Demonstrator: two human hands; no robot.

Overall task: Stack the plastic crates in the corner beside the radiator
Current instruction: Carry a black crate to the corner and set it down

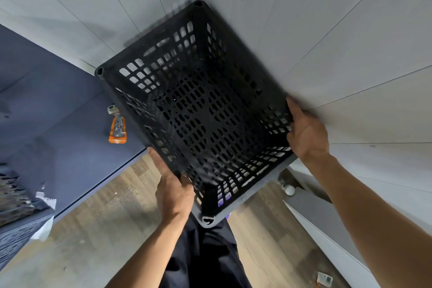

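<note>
I see the black crate (205, 110), empty, between both hands. My left hand (174, 190) grips its rim; my right hand (307, 133) clasps the opposite rim.

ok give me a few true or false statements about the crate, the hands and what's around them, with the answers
1. Both hands grip the black crate. True: the left hand holds the left rim and the right hand holds the right rim.
2. The crate is full of bottles. False: it is empty, and its slotted bottom shows.
3. An orange packaged item lies on the dark blue surface left of the crate. True.
4. The crate has solid walls. False: its walls are an open grid of holes.
5. The floor is carpeted. False: it looks like wood planks.
6. The crate is held near a corner of pale panelled walls. True.
</note>
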